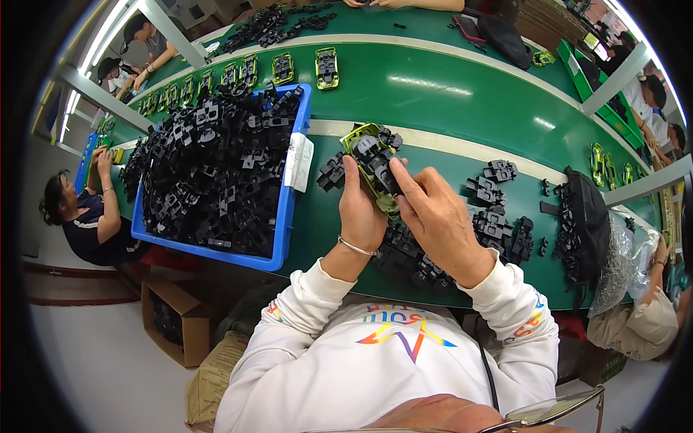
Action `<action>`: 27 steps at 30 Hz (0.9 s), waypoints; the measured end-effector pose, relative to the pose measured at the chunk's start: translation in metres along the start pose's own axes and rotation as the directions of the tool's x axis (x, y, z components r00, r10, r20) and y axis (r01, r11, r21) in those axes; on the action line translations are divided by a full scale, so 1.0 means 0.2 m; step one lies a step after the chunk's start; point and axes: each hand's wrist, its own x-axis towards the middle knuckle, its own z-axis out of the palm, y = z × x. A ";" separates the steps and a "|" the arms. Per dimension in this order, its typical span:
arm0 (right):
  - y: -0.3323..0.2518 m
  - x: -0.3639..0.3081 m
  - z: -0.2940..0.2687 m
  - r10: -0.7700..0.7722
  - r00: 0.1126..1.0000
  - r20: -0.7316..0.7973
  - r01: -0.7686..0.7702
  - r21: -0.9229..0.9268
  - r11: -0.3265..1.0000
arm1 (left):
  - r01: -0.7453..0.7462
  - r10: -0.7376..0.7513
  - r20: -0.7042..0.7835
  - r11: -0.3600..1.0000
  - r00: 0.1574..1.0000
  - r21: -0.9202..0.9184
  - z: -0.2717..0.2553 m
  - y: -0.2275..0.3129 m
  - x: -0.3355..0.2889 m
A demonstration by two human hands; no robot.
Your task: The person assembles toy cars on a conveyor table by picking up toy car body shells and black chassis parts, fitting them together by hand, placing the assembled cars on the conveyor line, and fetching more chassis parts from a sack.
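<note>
Over the green table, my left hand [359, 216] is closed around a lime-green shell [353, 137] that looks like a toy car body, held tilted with its inner side up. A black plastic chassis piece [375, 160] sits in the shell. My right hand [444, 220] is closed at the near end of this piece, its index finger on the black plastic and its thumb mostly hidden. Loose black parts [333, 172] lie just left of the shell. More black parts [415, 252] are spread beneath and right of my hands.
A blue bin [285, 231] heaped with black parts stands at left. Lime shells with black pieces, one a car shell [327, 68], line the far strip. A black bag [588, 216] and clear plastic wrap [613, 267] are at right. Other people sit around the tables.
</note>
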 end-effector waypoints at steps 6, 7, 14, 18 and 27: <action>0.00 0.01 0.03 0.012 1.000 -0.021 -0.013 -0.065 0.998 | 0.039 -0.039 -0.015 0.999 0.999 -0.009 0.06 0.02 -0.02; 0.00 0.02 0.03 -0.003 1.000 -0.018 0.002 -0.087 0.996 | 0.037 -0.037 -0.025 0.999 0.999 -0.003 0.06 0.01 -0.03; -0.04 0.03 0.00 -0.018 1.000 0.014 0.020 -0.118 0.993 | -0.054 0.055 -0.006 0.991 0.998 0.126 0.04 0.01 -0.04; -0.06 0.03 -0.01 0.004 0.999 -0.033 -0.007 -0.091 0.996 | -0.027 0.026 0.080 1.000 0.997 0.015 0.07 0.02 -0.05; -0.07 0.05 -0.11 0.048 0.992 0.119 -0.046 -0.024 0.999 | -0.118 0.124 -0.014 0.970 0.992 0.214 0.06 -0.01 -0.06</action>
